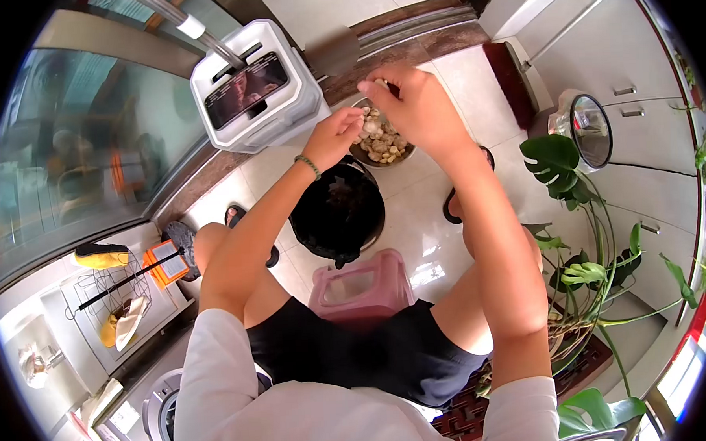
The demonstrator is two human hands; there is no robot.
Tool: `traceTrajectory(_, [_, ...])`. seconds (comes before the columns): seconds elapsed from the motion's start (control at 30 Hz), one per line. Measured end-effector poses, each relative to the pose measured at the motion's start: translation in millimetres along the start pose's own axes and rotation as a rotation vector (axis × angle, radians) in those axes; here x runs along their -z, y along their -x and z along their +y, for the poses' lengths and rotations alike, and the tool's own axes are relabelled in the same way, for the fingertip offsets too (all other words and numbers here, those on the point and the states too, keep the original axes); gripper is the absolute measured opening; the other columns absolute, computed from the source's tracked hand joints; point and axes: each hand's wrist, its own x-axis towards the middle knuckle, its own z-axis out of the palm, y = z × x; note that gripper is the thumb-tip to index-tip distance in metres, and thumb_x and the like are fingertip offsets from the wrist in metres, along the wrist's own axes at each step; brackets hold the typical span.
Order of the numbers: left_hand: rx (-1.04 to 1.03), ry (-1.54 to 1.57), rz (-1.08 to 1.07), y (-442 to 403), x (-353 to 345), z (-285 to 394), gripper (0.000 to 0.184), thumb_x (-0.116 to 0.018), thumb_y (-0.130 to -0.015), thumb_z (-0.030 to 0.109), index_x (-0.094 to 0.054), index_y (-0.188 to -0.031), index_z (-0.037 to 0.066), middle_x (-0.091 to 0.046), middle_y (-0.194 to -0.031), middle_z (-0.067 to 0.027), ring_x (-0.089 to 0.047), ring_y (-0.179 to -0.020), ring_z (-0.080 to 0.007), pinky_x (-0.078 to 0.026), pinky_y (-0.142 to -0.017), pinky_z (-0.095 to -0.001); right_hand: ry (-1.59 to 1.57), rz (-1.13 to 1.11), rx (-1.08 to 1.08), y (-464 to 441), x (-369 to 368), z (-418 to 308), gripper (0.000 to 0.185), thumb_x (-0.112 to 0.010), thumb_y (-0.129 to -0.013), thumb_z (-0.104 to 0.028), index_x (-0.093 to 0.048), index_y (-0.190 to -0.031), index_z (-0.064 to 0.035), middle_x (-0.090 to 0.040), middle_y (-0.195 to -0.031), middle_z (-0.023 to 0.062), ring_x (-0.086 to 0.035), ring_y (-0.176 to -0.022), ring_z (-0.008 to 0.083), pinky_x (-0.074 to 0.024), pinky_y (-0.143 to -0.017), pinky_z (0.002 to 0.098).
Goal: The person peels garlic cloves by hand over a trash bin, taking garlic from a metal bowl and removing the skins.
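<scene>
A round metal bowl [389, 162] on the tiled floor holds many small pale yellow-brown pieces [383, 147], some whitish; their kind is too small to tell. Over its left rim is my left hand [337, 138], its fingertips pinched together; what lies between them cannot be made out. My right hand [413, 106] hovers across the bowl's upper right, fingers curled in against the thumb, with a small pale bit at the tips that I cannot identify. Just below the bowl stands a bin with a black liner [325, 208], some scraps inside.
A white and grey mop bucket [305, 108] with a phone [247, 91] on top stands upper left. A pink stool [395, 278] is between my legs. Potted plants [584, 269] and a glass-like container [589, 131] line the right side, beside white cabinets [641, 141].
</scene>
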Motion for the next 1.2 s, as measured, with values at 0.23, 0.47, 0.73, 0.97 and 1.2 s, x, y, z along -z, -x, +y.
traceTrajectory(0.23, [0.299,0.8,-0.17,88,31,28,0.046,-0.038,-0.101,0.048,-0.051,-0.125,0.011,-0.063,-0.115,-0.0058,-0.062,-0.097,-0.0145,-0.051,-0.081,-0.0304,0.03,-0.19,0.154,38,-77,7,0.024,-0.069,-0.076,-0.011,-0.057,-0.094,0.0004,-0.062,-0.074,0.0175,-0.064,-0.066,0.0316,-0.0502,-0.06,0.0391])
traceTrajectory(0.47, [0.44,1.104,-0.182,154,36,-6,0.04,-0.033,-0.103,0.046,-0.053,-0.116,0.014,-0.062,-0.112,-0.0019,-0.061,-0.1,-0.015,-0.05,-0.088,-0.0344,0.097,-0.384,0.198,88,-129,-5,0.026,-0.07,-0.074,-0.014,-0.056,-0.091,-0.0019,-0.064,-0.078,0.0165,-0.063,-0.075,0.0366,-0.0502,-0.066,0.045])
traceTrajectory(0.73, [0.444,0.736,-0.342,180,56,-12,0.032,-0.05,-0.1,0.036,-0.055,-0.115,0.009,-0.061,-0.1,-0.0011,-0.063,-0.089,-0.0133,-0.052,-0.081,-0.0302,-0.013,-0.598,-0.019,100,-140,-2,0.025,-0.073,-0.071,-0.013,-0.057,-0.086,0.0004,-0.065,-0.072,0.0161,-0.065,-0.071,0.0344,-0.0506,-0.064,0.0396])
traceTrajectory(0.97, [0.441,0.643,-0.511,183,63,-28,0.027,-0.049,-0.1,0.026,-0.057,-0.117,0.006,-0.062,-0.099,-0.004,-0.064,-0.089,-0.013,-0.053,-0.079,-0.0299,-0.11,-0.789,-0.058,101,-138,8,0.023,-0.072,-0.07,-0.007,-0.059,-0.088,0.0008,-0.065,-0.072,0.0159,-0.065,-0.066,0.0313,-0.0497,-0.062,0.0352])
traceTrajectory(1.2, [0.545,0.532,-0.307,184,62,-51,0.026,-0.047,-0.096,0.03,-0.059,-0.095,0.006,-0.06,-0.085,-0.0023,-0.06,-0.075,-0.0109,-0.049,-0.065,-0.025,-0.144,-0.615,-0.139,107,-150,21,0.022,-0.07,-0.074,-0.003,-0.063,-0.095,0.0004,-0.064,-0.074,0.012,-0.063,-0.062,0.0221,-0.0488,-0.06,0.032])
